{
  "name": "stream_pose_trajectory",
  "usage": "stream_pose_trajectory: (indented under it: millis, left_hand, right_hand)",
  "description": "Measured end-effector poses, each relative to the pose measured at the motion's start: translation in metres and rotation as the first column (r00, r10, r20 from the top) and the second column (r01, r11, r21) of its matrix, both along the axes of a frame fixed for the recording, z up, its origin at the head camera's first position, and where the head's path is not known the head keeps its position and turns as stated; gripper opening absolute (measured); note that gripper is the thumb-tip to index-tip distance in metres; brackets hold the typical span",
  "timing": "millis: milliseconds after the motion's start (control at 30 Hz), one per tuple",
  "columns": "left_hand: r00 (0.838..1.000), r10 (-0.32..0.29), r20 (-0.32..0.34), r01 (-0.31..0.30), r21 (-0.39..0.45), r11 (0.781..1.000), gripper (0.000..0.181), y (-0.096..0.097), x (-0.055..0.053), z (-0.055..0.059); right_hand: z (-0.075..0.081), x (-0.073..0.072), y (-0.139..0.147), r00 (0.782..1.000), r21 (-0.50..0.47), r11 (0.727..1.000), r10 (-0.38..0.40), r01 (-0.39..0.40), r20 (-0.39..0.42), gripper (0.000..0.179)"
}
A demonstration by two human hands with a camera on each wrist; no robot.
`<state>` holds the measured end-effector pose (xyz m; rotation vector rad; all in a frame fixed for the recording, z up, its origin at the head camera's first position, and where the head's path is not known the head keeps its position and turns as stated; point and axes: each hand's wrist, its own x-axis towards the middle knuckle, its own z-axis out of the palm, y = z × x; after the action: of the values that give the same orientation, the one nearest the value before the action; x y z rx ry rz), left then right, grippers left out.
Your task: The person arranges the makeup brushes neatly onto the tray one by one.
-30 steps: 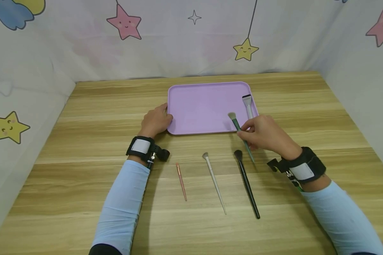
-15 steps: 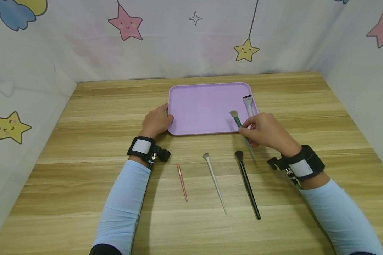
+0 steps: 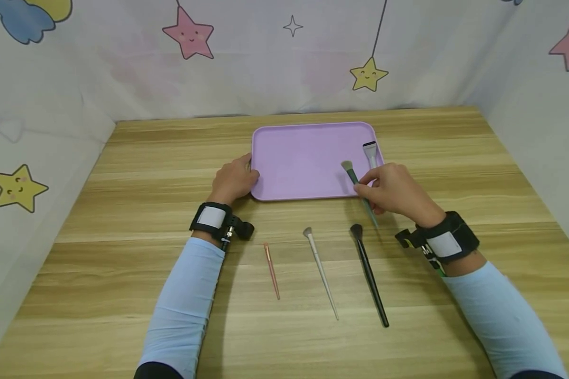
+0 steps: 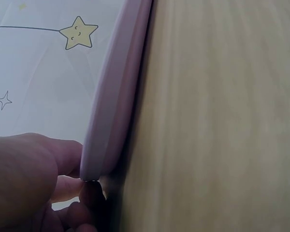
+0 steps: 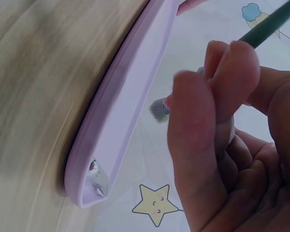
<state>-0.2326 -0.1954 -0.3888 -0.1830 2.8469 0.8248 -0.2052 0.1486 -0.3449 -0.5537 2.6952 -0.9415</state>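
Note:
My left hand [image 3: 232, 180] grips the left edge of a purple tray [image 3: 303, 163]. In the left wrist view the thumb lies against the tray rim [image 4: 108, 96], with fingertips low at its end. My right hand [image 3: 393, 190] pinches a green-handled makeup brush [image 3: 352, 176] between thumb and fingers, above the tray's front right edge. Its pale bristles point away from me over the tray; the handle end slants back toward the table. Inside the tray, along its right side, lies a white flat-headed makeup brush [image 3: 370, 151] with a dark tip, its lower part hidden by the right hand.
Three makeup brushes lie on the wooden table [image 3: 170, 158] in front of the tray: a short pink one [image 3: 272, 273], a thin pale one [image 3: 321, 272] and a larger black one [image 3: 372, 281]. White star-printed cloth [image 3: 265, 79] borders the table's back and sides.
My right hand has moved slightly away from me, carrying the green brush a little further over the tray. The left hand keeps its place at the tray's edge.

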Motion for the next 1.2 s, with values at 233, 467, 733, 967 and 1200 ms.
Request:
stream_pose_trajectory:
  millis: [233, 467, 733, 967, 1200]
  left_hand:
    - [1.000, -0.003, -0.006, 0.003, -0.005, 1.000, 0.065, 0.001, -0.001, 0.001]
    - [1.000, -0.006, -0.007, 0.006, 0.002, 1.000, 0.065, 0.001, -0.001, 0.001]
    - [1.000, -0.001, 0.000, 0.001, 0.006, 1.000, 0.065, 0.001, 0.000, 0.000]
    - [1.000, 0.002, 0.003, -0.002, 0.003, 1.000, 0.065, 0.000, 0.000, 0.000]
    - [1.000, 0.000, 0.009, -0.001, 0.011, 1.000, 0.065, 0.000, 0.001, 0.001]
  right_hand:
    - [-0.001, -0.003, 0.000, 1.000, -0.002, 1.000, -0.009, 0.009, -0.013, 0.025]
    - [-0.002, -0.005, 0.002, 1.000, -0.009, 1.000, -0.017, 0.017, -0.002, 0.025]
    - [-0.005, -0.009, 0.000, 1.000, -0.024, 0.999, -0.027, 0.027, 0.001, 0.026]
    - [-0.008, -0.015, -0.001, 0.999, -0.020, 0.999, -0.046, 0.047, 0.015, 0.026]
    - [-0.009, -0.020, -0.002, 0.998, -0.019, 0.998, -0.056, 0.056, 0.016, 0.027]
